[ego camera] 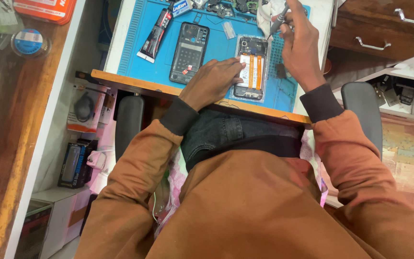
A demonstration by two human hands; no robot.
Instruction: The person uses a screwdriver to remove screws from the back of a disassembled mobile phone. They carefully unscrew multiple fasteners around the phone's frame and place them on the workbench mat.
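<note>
Lap: a person in a rust-brown sweatshirt [245,211] fills the lower half of the frame, with dark jeans [235,132] showing just below the surface edge.
Chair: two dark armrests, one at centre left [129,120] and one at right [362,108], stand either side of the body.
Surface: a wooden-edged surface [168,88] crosses the upper middle of the frame, carrying a blue work mat [214,41].
Left hand: the left hand [214,81] lies flat, fingers loosely together, its fingertips pressing on the lower left part of the opened phone; it grips nothing.
Opened phone: the opened phone [252,72] lies face down on the mat at upper centre, its back off, showing a white battery with orange strips and a circuit board at its far end.
Right hand: the right hand [300,41], at upper right of the frame, is closed around a thin grey tool [279,21] whose tip points down to the far right corner of the phone.
Back cover: a dark phone back cover [189,52] lies on the mat just left of the phone, apart from it.
Glue tube: a black and red tube [156,33] lies slanted at the mat's upper left.
Far edge: small dark parts [226,6] sit along the top of the mat, too small to tell apart.
Left side: boxed goods [75,163] stand on the floor at lower left.
Right side: wooden drawers with metal handles [372,45] fill the upper right corner.
</note>
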